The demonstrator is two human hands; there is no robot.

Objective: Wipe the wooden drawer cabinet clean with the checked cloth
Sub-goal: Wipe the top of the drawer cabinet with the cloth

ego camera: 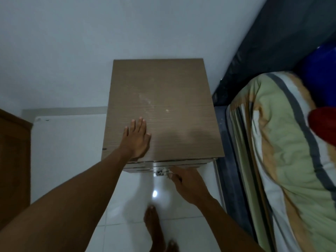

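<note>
Nearest the lens, two bare forearms reaching forward, with bare feet [154, 228] on white floor tiles [72, 160] below.

Left hand [136, 140]: fingers [141, 124] spread flat, palm down on the front left part of the cabinet top, closed on nothing, apparently just bracing.

Right hand [187, 184]: fingers curled at the drawer front just under the top's front edge, pinched around something small, pale and mottled [161, 172]. Possibly a bunched corner of the checked cloth, possibly a drawer pull; too blurred and too small to tell which.

Wooden drawer cabinet [163, 99]: against the wall, bed [276, 133] with a striped cover touching or just beside its right side. Top dull, with a pale dusty smear [145, 100] and a small light spot [167, 110] beyond the left fingertips, near the middle.

Handling, by judgement: stiff, flat and heavy enough to stay put under a wiping stroke; smooth laminate look, so likely slick under fabric. No call to lift it; flat palm pressure as a brace should do. Cloth, if that is it, soft and light, best bunched in the palm and pressed flat.

Wiping of the top apparently not yet begun.
</note>
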